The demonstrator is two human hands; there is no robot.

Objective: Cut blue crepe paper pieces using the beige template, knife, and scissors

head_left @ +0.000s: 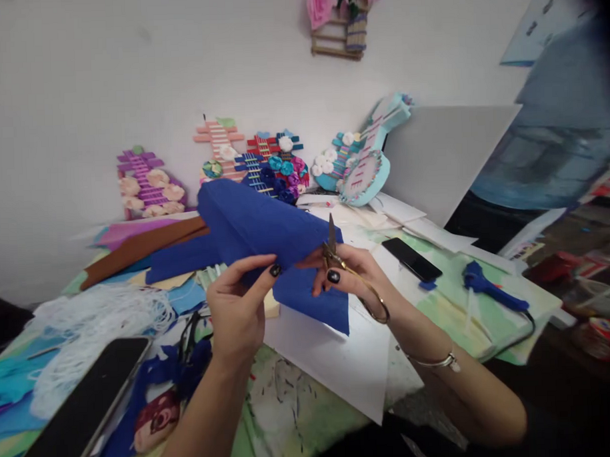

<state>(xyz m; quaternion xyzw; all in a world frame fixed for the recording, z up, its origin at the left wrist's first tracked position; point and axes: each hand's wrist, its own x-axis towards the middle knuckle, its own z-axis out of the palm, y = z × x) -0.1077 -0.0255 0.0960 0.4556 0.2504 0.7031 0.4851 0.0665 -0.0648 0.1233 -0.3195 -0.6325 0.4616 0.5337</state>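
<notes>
A sheet of dark blue crepe paper (257,220) is held up above the table, folded over at its left end, with a lower flap hanging down. My left hand (240,301) pinches its lower edge between thumb and fingers. Gold-handled scissors (331,237) are in my right hand (354,270), blades pointing up, one handle loop lying against the wrist. The right fingertips are at the paper's right edge, partly hidden behind it. Beneath both hands lies a white sheet (359,360) on the paint-stained tabletop.
White string (103,322) and a phone (86,409) lie at left. Another phone (412,259) and a blue glue gun (494,287) with a cord lie at right. Decorated stick crafts (151,184) and a light-blue guitar-shaped craft (367,166) stand along the wall.
</notes>
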